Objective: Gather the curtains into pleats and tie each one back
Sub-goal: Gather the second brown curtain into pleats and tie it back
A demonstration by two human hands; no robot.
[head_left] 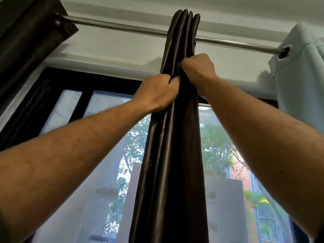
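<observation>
A dark brown satin curtain point(173, 155) hangs from the metal rod point(122, 27) at the middle of the window, bunched into several narrow vertical pleats. My left hand point(156, 92) grips the left folds just below the rod, with fingers curled into the fabric. My right hand point(198, 67) grips the right folds a little higher, its fingers buried between pleats. Both arms reach upward. No tie-back is in view.
Another dark brown curtain point(29, 32) hangs at the rod's left end. A pale blue eyelet curtain point(301, 71) hangs at the right end. Behind is a black-framed window point(75, 81) with trees and buildings outside.
</observation>
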